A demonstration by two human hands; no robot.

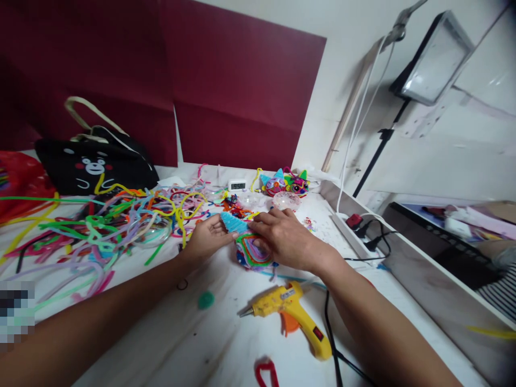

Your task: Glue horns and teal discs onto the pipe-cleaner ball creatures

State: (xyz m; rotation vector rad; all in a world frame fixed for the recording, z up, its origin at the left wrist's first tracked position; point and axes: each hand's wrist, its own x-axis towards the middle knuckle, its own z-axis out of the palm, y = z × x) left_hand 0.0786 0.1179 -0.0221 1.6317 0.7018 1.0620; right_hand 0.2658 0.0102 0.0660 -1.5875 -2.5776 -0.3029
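Note:
My left hand (207, 236) pinches the light-blue fuzzy end (234, 222) of a pipe-cleaner craft piece (252, 252), a flat shape coiled in green, red, purple and orange. My right hand (284, 236) lies over the piece, fingers curled and pressing it down on the white table (169, 333). A yellow glue gun (292, 312) lies on the table just in front of my right wrist, nozzle pointing left, its black cord (332, 344) running toward me.
A tangle of coloured pipe cleaners (100, 226) covers the left of the table. A black bear-face bag (94, 164), a small clock (237, 185), two finished colourful figures (286, 183) and clear domes (286, 200) stand behind. A power strip (355, 223) and lamp (433, 59) are at right.

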